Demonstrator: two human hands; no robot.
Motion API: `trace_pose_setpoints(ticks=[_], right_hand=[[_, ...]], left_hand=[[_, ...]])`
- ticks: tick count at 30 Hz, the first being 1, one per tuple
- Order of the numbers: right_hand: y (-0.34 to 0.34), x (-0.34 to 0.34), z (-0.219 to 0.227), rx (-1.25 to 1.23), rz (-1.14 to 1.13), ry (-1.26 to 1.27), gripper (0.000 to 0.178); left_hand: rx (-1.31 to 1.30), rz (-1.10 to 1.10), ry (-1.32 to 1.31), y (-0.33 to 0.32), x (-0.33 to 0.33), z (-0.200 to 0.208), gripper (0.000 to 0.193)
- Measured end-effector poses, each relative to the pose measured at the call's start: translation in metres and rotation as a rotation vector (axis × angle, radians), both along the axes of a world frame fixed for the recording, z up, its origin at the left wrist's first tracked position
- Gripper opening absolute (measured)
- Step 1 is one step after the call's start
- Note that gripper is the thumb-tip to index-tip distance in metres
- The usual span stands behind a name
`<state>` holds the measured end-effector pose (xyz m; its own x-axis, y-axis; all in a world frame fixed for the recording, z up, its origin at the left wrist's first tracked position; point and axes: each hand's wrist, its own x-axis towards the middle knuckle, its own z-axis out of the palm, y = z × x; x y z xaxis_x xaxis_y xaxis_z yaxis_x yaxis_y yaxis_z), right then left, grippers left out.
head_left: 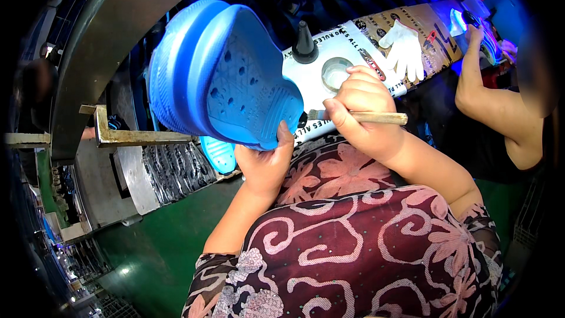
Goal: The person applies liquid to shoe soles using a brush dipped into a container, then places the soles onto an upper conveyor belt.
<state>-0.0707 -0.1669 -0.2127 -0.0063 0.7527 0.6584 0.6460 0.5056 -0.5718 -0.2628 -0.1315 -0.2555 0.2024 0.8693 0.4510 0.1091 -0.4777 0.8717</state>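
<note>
My left hand (268,165) grips a big blue foam shoe (206,76) at its lower end, with the thumb on the rim. Small holes and a textured pattern mark its hollow inner face. In my right hand (368,106) is a wooden-handled brush (379,118), fingers closed round the handle. Its bristles point left at a small black piece (302,121) on the shoe's edge; whether they touch is hard to tell. Just beyond my right hand stands a round clear dish (335,75). A black cone-shaped bottle (304,44) is upright beside the shoe.
A white glove (405,50) lies on the printed covering (356,35) of the bench. To the right, another person's arm (485,91) reaches toward a lit item. Another blue piece (218,154) sits under the shoe. A curved metal frame (88,41) rises on the left.
</note>
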Motion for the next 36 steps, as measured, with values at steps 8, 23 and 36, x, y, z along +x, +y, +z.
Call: trace_pose_setpoints(ticks=[8,23,36], right_hand=[[-0.002,-0.005,0.001,0.014,0.062,0.014,0.019],[0.002,-0.003,-0.004,0.042,0.062,0.01,0.021],[-0.002,-0.009,0.006,0.133,-0.005,-0.092,0.021]], left_hand=[[0.006,-0.048,-0.162,0.002,0.01,-0.002,0.027],[0.354,-0.14,0.238,0.016,0.012,0.019,0.035],[0.502,-0.095,0.336,0.013,0.005,0.014,0.033]])
